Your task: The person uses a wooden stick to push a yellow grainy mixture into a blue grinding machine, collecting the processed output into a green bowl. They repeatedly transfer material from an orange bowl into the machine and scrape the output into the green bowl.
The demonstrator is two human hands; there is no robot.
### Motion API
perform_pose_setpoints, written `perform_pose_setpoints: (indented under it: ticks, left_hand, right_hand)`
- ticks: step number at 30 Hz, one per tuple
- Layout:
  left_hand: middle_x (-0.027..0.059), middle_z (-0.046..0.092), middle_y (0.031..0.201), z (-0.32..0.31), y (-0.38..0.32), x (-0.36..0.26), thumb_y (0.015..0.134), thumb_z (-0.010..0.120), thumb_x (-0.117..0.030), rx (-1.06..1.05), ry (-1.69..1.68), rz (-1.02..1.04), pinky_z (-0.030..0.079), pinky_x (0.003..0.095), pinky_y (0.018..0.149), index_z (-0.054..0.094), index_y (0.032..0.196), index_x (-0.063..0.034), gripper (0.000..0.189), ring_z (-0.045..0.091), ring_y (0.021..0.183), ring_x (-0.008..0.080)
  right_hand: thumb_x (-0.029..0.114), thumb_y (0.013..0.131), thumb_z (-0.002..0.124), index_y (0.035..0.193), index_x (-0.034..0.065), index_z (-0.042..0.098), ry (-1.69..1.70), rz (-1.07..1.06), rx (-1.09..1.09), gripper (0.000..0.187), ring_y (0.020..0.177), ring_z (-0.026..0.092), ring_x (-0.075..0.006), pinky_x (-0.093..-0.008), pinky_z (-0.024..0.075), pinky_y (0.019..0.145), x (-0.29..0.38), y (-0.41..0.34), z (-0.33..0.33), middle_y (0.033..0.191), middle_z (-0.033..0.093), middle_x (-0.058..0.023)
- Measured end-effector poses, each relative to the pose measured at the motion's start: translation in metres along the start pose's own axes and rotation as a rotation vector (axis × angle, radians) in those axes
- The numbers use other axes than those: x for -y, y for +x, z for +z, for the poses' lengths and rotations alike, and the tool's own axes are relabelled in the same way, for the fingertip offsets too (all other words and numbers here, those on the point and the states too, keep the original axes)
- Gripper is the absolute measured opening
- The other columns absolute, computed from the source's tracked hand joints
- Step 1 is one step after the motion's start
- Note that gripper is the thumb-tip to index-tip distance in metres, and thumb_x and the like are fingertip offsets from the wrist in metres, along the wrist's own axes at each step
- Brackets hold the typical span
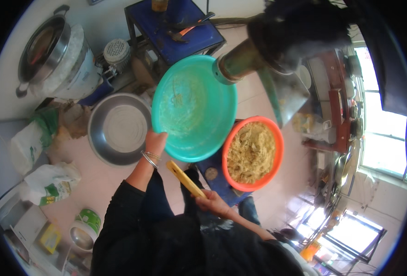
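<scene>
My left hand (pixel 157 141) grips the near left rim of a large turquoise plastic basin (pixel 212 107). Inside the basin are a few pale strands (pixel 177 99) and a whitish film. A metal outlet tube (pixel 236 63) of a dark machine overhangs its upper right rim. Held in my right hand (pixel 212 203), in front of my body, is a flat yellow stick-like tool (pixel 186 180), possibly wooden, with its free end pointing towards the turquoise basin. To the right, an orange-red plastic basin (pixel 279 151) is full of clumped yellowish, noodle-like food (pixel 250 155).
On the floor at left stands a wide grey metal basin (pixel 96 138). A blue table (pixel 144 17) at the back carries a hammer (pixel 189 29). Plastic bags (pixel 50 184) and a green-and-white bucket (pixel 87 220) lie left; a red-brown cabinet (pixel 338 107) stands right.
</scene>
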State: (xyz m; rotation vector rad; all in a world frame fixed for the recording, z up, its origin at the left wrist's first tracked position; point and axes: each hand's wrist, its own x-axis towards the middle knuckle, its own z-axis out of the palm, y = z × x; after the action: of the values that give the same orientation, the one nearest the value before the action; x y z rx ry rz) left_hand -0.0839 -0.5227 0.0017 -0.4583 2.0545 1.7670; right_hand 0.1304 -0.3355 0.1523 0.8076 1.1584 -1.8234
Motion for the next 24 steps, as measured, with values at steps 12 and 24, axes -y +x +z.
perform_pose_setpoints:
  ticks: [12,24]
  left_hand:
    - [0.0171,0.061,0.101,-0.024,-0.089,-0.112,0.079,0.057,-0.003,0.076,-0.541,-0.358,0.059,0.0502,0.069,0.053,0.111,0.0046,0.033,0.065,0.084,0.0314]
    - [0.0146,0.060,0.108,0.035,-0.132,-0.149,0.081,0.058,-0.007,0.032,-0.691,-0.418,0.054,0.0489,0.078,0.052,0.116,-0.0046,0.035,0.063,0.093,0.0291]
  right_hand:
    - [0.026,0.102,0.047,0.117,0.0010,0.059,-0.187,-0.570,-0.130,0.031,0.070,0.050,-0.0057,-0.0209,0.0438,0.064,0.041,-0.124,-0.048,0.081,0.054,0.0011]
    - [0.015,0.091,0.061,0.127,0.0183,0.063,-1.216,-1.209,-0.791,0.037,0.071,0.061,-0.0288,-0.0399,0.0487,0.064,0.187,-0.229,-0.141,0.085,0.058,-0.0119]
